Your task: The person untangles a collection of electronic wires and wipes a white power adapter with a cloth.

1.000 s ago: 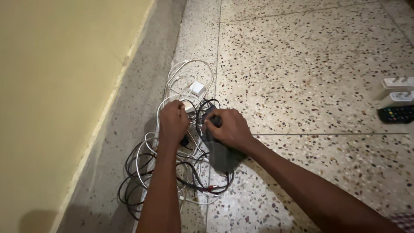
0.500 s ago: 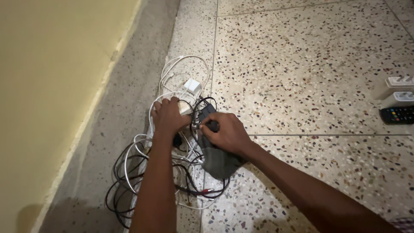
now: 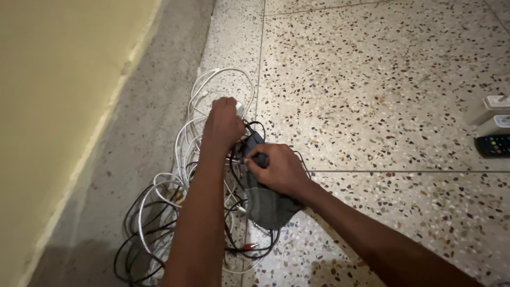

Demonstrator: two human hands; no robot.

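My left hand [image 3: 224,123] closed on white cable [image 3: 197,98] atop tangled cable heap [image 3: 159,223] on terrazzo floor [image 3: 372,79] near wall. My right hand [image 3: 279,169] pinching black plug [image 3: 258,158], resting on dark grey pouch [image 3: 265,204]. Remote [image 3: 493,145] far right.

Speckled terrazzo floor [image 3: 382,79], polished and faintly glossy; tangled cables [image 3: 159,223] in smooth white and black plastic sheathing; dark grey pouch [image 3: 265,204] of matt cloth

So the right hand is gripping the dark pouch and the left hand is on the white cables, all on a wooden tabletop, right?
Not a wooden tabletop: the head view shows a speckled terrazzo floor. The right hand does grip the dark pouch, and the left hand is on the white cables.
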